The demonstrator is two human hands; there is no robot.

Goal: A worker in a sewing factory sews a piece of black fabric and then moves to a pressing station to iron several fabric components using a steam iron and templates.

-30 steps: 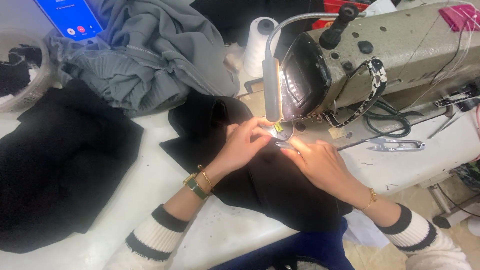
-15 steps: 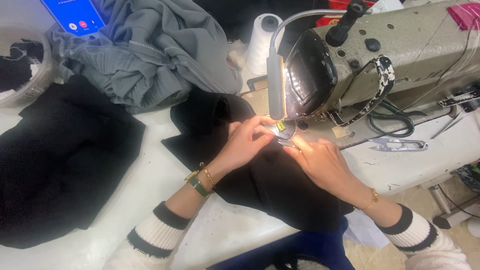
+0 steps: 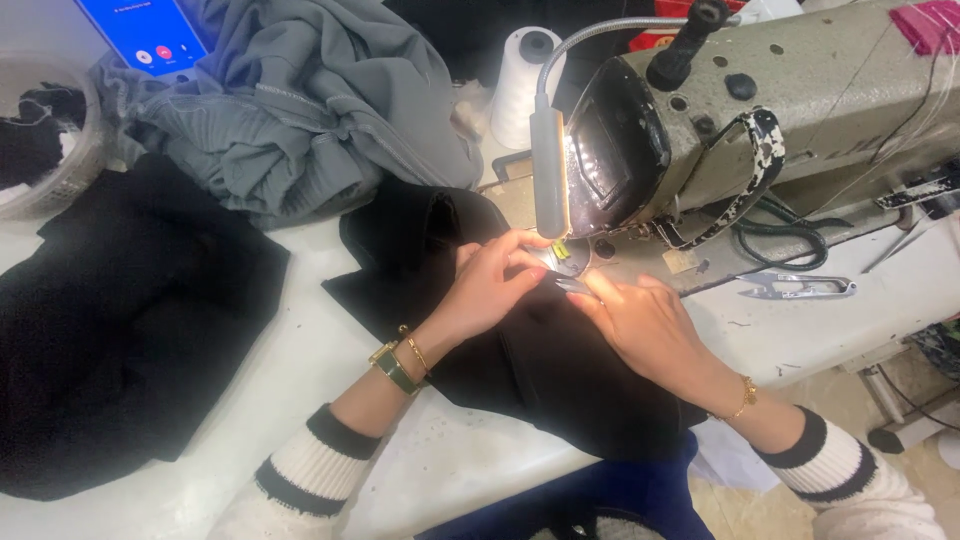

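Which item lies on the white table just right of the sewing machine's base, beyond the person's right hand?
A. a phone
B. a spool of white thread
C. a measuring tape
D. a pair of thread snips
D: a pair of metal thread snips lies on the table past the right hand; the white thread spool stands behind the machine, and the phone is at the far left.

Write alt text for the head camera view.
Both hands, left hand and right hand, press black fabric flat under the lit needle area of a grey sewing machine. Grey cloth and thread snips lie nearby on the white table.
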